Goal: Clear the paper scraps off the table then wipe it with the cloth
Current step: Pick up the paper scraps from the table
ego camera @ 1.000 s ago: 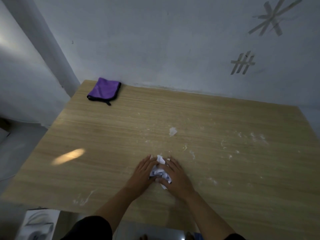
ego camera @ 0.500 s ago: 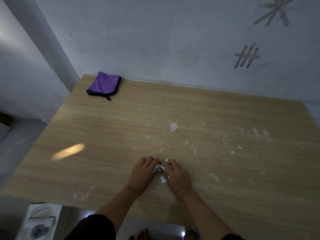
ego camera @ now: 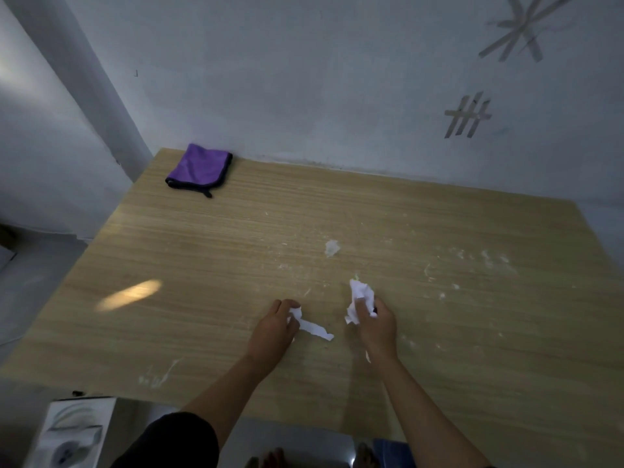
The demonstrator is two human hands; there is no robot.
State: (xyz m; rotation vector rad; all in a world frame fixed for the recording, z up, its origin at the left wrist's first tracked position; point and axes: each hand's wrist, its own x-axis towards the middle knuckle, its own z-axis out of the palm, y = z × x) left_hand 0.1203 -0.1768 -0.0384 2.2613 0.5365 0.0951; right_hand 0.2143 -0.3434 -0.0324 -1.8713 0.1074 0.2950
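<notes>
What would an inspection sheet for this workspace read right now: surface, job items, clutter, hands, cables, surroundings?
Surface: wooden table, streaked with white smears; a bright light patch at its left.
Job's things: purple cloth folded at the far left corner, untouched; paper strip and crumpled paper wad both in hand; a small pale scrap mid-table, possibly only a smear.
Clutter: nothing seen.
Hands: left hand pinches the paper strip; right hand grips the crumpled paper wad.
Cables: nothing seen.
Surroundings: grey wall with tape marks; white box on the floor at lower left.
</notes>
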